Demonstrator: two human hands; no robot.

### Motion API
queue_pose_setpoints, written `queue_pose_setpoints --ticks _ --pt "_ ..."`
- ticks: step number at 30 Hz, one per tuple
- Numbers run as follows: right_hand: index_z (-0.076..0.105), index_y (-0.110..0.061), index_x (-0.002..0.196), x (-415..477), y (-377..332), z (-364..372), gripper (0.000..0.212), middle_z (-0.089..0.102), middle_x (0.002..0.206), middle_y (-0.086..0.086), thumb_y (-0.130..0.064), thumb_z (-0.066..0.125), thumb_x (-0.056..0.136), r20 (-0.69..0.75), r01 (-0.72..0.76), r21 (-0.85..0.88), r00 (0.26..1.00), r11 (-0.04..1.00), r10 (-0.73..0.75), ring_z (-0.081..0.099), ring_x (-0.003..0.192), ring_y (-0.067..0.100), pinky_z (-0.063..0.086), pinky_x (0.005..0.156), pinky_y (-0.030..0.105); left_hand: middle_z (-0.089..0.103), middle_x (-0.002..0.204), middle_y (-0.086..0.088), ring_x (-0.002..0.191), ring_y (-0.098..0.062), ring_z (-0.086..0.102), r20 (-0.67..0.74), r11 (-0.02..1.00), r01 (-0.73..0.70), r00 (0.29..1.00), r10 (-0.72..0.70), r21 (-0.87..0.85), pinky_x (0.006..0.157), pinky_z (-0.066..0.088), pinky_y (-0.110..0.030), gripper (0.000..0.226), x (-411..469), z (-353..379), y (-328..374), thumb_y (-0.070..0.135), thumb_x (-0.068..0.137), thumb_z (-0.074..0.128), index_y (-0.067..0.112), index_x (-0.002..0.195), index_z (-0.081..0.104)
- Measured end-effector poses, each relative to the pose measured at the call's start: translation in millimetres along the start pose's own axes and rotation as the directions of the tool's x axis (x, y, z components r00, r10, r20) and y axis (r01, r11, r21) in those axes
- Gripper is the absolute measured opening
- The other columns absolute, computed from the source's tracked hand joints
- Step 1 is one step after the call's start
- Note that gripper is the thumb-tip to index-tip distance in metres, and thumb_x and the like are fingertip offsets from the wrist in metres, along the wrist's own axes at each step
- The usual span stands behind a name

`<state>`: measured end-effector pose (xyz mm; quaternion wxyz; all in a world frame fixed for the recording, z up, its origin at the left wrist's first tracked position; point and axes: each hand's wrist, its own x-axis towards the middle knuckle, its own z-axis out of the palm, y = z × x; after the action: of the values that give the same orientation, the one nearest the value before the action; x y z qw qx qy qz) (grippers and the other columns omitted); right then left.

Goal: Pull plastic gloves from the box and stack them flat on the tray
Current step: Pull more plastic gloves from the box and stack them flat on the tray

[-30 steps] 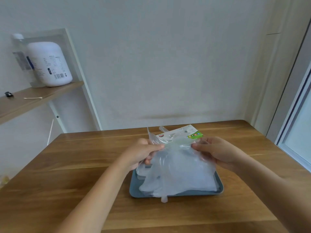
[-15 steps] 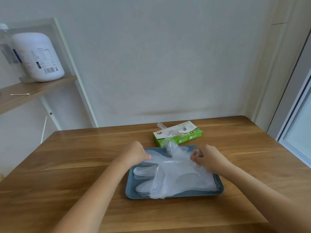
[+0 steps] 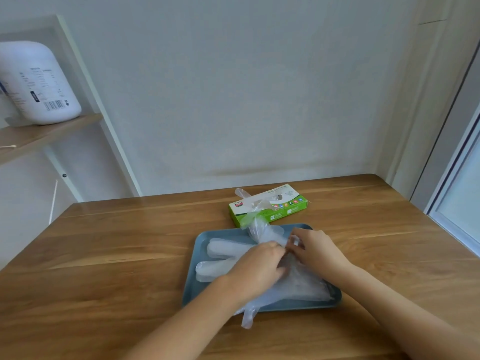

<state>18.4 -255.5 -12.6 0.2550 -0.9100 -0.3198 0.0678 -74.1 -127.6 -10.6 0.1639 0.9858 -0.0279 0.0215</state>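
With left hand [image 3: 259, 265] and right hand [image 3: 313, 249] pinching the bunched glove [image 3: 262, 231] near the tray's [image 3: 199, 246] far edge, beside the box [image 3: 284, 207], drawing them apart evenly should lay it flat on the pile [image 3: 223, 251].

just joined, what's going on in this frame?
A person works bare-handed over a blue-grey tray on a wooden table. The left hand lies on the pile of clear gloves in it. The right hand pinches the plastic at the pile's far side. A trailing glove runs from the green box behind the tray down onto the pile. One glove finger hangs over the tray's near rim.
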Motion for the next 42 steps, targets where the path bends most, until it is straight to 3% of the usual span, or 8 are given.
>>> queue_pose_setpoints --ticks 5,11,15,19,23,30,38,42 --pt "0.058 -0.019 0.098 0 1 1 0.012 0.066 0.088 0.001 -0.028 0.052 0.094 0.006 0.005 -0.032 1.000 0.999 -0.004 0.059 0.078 0.019 0.042 0.065 0.029 0.016 0.161 -0.002 0.148 -0.014 0.012 0.096 0.997 0.057 0.993 -0.063 0.056 0.119 0.007 -0.027 0.070 -3 8 -19 0.050 0.097 0.045 0.016 0.154 0.021" --pt "0.048 -0.020 0.119 -5 -2 -7 0.026 0.062 0.106 0.002 -0.028 0.051 0.095 -0.021 -0.009 -0.196 1.000 0.980 0.005 0.059 0.094 0.023 0.035 0.066 0.028 -0.023 0.159 0.007 0.146 -0.014 -0.022 0.180 0.972 0.190 0.960 -0.213 0.136 0.119 -0.012 -0.047 0.086 -7 17 -33 0.074 0.088 0.025 0.029 0.154 -0.009" --pt "0.058 -0.017 0.112 -18 -6 -7 0.033 0.058 0.107 0.000 -0.019 0.072 0.081 -0.208 0.209 -0.380 0.930 0.901 -0.303 0.061 0.095 0.022 0.047 0.075 0.028 -0.026 0.158 0.006 0.145 -0.016 -0.025 0.198 0.964 0.195 0.953 -0.229 0.179 0.117 -0.012 -0.053 0.093 -7 17 -33 0.080 0.083 0.020 0.029 0.153 -0.013" --pt "0.038 -0.020 0.144 -27 -3 2 0.046 0.035 0.151 -0.003 -0.038 0.036 0.101 0.188 0.410 -0.174 0.906 0.896 -0.378 0.038 0.135 0.012 0.027 0.106 0.020 -0.026 0.158 0.006 0.145 -0.017 -0.024 0.197 0.965 0.189 0.954 -0.225 0.183 0.117 -0.012 -0.054 0.093 -7 17 -34 0.079 0.084 0.021 0.028 0.153 -0.014" --pt "-0.001 -0.029 0.153 -28 10 -5 0.095 -0.006 0.161 -0.002 -0.075 -0.001 0.070 0.449 0.444 -0.361 0.853 0.820 -0.264 -0.003 0.148 0.016 -0.005 0.116 0.026 -0.027 0.158 0.005 0.144 -0.014 -0.026 0.270 0.968 0.182 0.936 -0.224 0.171 0.118 -0.012 -0.052 0.108 -16 7 -40 0.085 0.075 0.031 0.027 0.152 -0.018" --pt "-0.014 -0.038 0.149 -17 13 -20 0.101 -0.016 0.159 -0.001 -0.084 0.027 0.069 0.568 0.412 -0.463 0.818 0.785 -0.094 -0.009 0.147 0.025 -0.009 0.117 0.043 -0.037 0.153 0.003 0.143 -0.021 -0.030 0.450 0.944 0.194 0.841 -0.299 0.265 0.117 -0.013 -0.049 0.121 -43 -30 -62 0.078 0.074 0.054 0.028 0.147 -0.028" --pt "0.023 -0.040 0.148 9 -7 -49 0.082 0.021 0.157 -0.012 -0.065 0.060 0.079 0.609 0.363 -0.391 0.791 0.845 -0.058 0.024 0.143 0.017 0.022 0.115 0.039 -0.014 0.161 0.005 0.149 -0.016 -0.010 0.527 0.920 0.233 0.763 -0.375 0.316 0.118 -0.010 -0.040 0.118 -45 -70 -75 0.062 0.075 0.070 0.030 0.153 -0.012" --pt "0.054 -0.033 0.129 53 -18 -53 0.044 0.054 0.133 -0.011 -0.046 0.062 0.088 0.227 0.383 -0.285 0.918 0.878 -0.326 0.050 0.120 0.010 0.039 0.094 0.022 0.015 0.161 0.010 0.146 -0.010 0.020 0.394 0.939 0.324 0.854 -0.341 0.112 0.118 0.018 -0.027 0.101 -29 -90 -85 0.063 0.076 0.068 0.028 0.154 0.015"
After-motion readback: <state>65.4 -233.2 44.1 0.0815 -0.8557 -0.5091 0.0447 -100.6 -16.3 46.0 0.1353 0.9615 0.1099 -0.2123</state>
